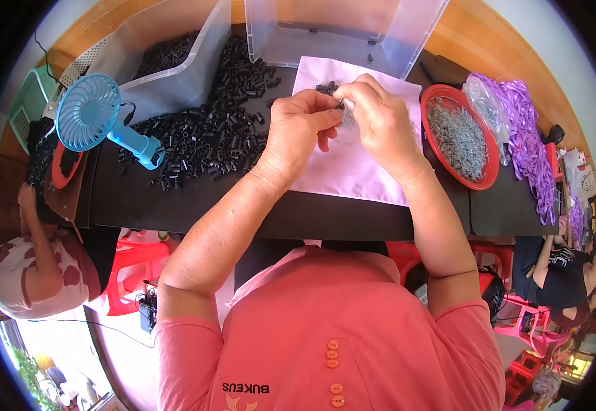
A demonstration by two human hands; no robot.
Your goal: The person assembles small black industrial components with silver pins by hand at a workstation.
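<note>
My left hand [296, 129] and my right hand [381, 118] meet above a pink cloth [349, 175], fingertips pinched together. Whatever small piece they grip is mostly hidden by the fingers. Just beyond the fingertips, a few small black pieces [325, 88] lie on the cloth. A little heap of small greyish clear pieces [347, 119] shows between the two hands. To the left spreads a large pile of short black tube-like parts [219, 137]. On the right, a red basin [427, 142] holds many small grey, translucent pieces [457, 140].
A blue fan [89, 113] stands left, before a clear bin [202, 75] of black parts. Another clear bin [270, 51] lies beyond the cloth. Purple ribbons [527, 137] and a plastic bag [484, 106] are right. People [41, 270] sit on both sides; red stools [130, 270] stand below.
</note>
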